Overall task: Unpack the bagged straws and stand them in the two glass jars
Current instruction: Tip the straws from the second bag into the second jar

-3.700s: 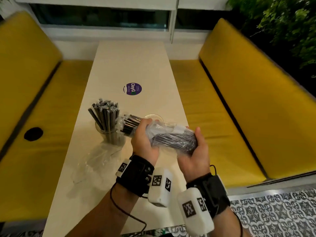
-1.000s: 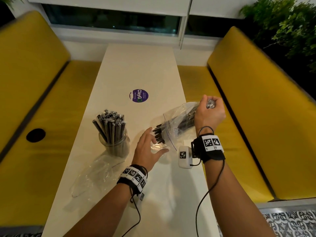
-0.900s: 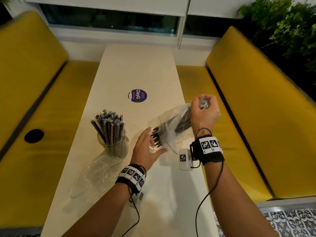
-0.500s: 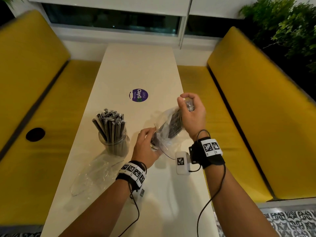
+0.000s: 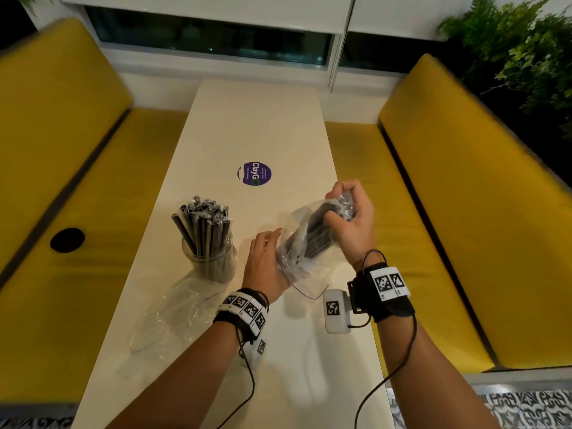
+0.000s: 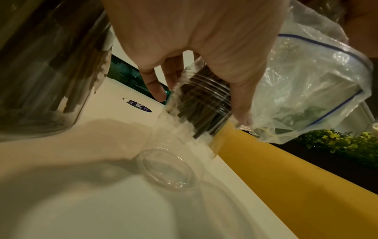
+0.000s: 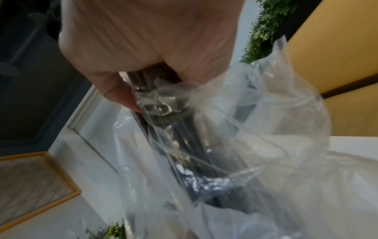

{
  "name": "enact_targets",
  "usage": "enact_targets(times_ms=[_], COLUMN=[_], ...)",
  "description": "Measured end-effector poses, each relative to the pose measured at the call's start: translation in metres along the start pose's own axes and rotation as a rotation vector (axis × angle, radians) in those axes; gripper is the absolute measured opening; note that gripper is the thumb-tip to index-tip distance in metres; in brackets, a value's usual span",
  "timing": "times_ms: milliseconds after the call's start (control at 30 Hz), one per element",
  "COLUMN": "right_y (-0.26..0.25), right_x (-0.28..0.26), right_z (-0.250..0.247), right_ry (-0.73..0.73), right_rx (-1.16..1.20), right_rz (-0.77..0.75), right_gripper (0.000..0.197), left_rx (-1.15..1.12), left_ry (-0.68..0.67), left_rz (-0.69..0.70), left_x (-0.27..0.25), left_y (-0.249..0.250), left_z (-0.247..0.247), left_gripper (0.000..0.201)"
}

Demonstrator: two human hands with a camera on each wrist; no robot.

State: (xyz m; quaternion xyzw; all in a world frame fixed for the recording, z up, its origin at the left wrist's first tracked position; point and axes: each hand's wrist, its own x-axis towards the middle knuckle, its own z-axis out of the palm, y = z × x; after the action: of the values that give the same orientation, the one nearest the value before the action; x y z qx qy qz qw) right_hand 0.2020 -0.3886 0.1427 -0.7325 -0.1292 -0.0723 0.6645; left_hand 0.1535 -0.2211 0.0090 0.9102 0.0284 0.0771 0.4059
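Bag (image 5: 305,243) now tipped steeper; straws (image 6: 201,103) entering second jar (image 6: 196,113), steadied by left hand (image 5: 263,261); right hand (image 5: 348,218) clenches bag's top.

I see a long white table (image 5: 247,125) running between two yellow benches (image 5: 55,125), with a round purple sticker (image 5: 254,174) on its top. Green foliage (image 5: 520,57) fills my far right corner, and patterned floor tiles (image 5: 526,407) show near right.

I see a long cream table (image 5: 257,131) with a round purple sticker (image 5: 254,174) | yellow padded benches left (image 5: 52,125) and right (image 5: 470,168) | dark window (image 5: 204,38) with white frame behind | green foliage (image 5: 523,54) at right | patterned floor tiles (image 5: 526,410) lower right | dim warm light.
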Motion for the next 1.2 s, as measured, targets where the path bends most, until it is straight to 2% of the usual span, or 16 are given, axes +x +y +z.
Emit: enact_targets(times_ms=[133,300,367,433,467,500,567,633,667,733,900,1000,1067,1100,1133,1200], right_y=[0.016,0.018,0.014,0.014,0.013,0.01,0.002,-0.006,-0.008,-0.011,-0.02,-0.024,-0.03,-0.033,-0.037,-0.04], right_x=[-0.009,-0.009,-0.006,-0.002,-0.001,0.0,0.002,0.004,0.004,0.005,0.011,0.01,0.009,0.009,0.008,0.007], right_z=[-0.006,-0.009,-0.007,-0.003,-0.001,0.001,0.006,0.013,0.016,0.021,0.027,0.034,0.036,0.037,0.038,0.037], right_ry=[0.098,0.204,0.093,-0.183,-0.305,-0.4,-0.46,-0.415,-0.374,-0.275,0.024,-0.041,0.035,0.078,0.068,-0.034], right_rx=[0.055,0.073,0.022,-0.111,-0.257,-0.406,-0.564,-0.624,-0.653,-0.677,-0.696,-0.702,-0.607,-0.574,-0.582,-0.638], right_rz=[0.05,0.135,0.163,0.191,0.185,0.151,0.029,-0.105,-0.149,-0.192,-0.222,-0.158,-0.202,-0.221,-0.202,-0.113], right_gripper=[0.03,0.031,0.037,0.072,0.089,0.095,0.078,0.051,0.043,0.036,0.036,0.044,0.045,0.046,0.049,0.062], left_rx=[0.007,-0.027,0.027,0.089,0.117,0.144,0.186,0.234,0.2,0.114,-0.116,-0.214,-0.192,-0.202,-0.217,-0.288], left_ry=[-0.002,0.034,0.032,0.026,0.018,0.014,0.0,0.01,0.019,0.048,0.075,0.048,0.008,0.021,0.019,0.024], left_rz=[0.012,0.038,0.054,0.068,0.077,0.084,0.094,0.144,0.15,0.088,-0.117,-0.244,-0.27,-0.288,-0.321,-0.337], left_x=[0.001,-0.004,-0.006,-0.006,-0.007,-0.007,-0.007,-0.008,-0.01,-0.01,-0.01,-0.013,-0.012,-0.013,-0.015,-0.016], left_y=[-0.005,-0.001,0.002,0.003,0.002,0.0,0.0,0.003,0.005,0.007,-0.002,-0.001,-0.008,-0.01,-0.014,-0.015], left_z=[0.003,0.002,0.002,0.002,0.003,0.004,0.003,0.003,0.002,0.002,0.008,0.01,0.016,0.016,0.017,0.014], left_gripper=[0.109,0.094,0.087,0.082,0.083,0.082,0.07,0.054,0.056,0.076,0.123,0.119,0.117,0.123,0.128,0.122])
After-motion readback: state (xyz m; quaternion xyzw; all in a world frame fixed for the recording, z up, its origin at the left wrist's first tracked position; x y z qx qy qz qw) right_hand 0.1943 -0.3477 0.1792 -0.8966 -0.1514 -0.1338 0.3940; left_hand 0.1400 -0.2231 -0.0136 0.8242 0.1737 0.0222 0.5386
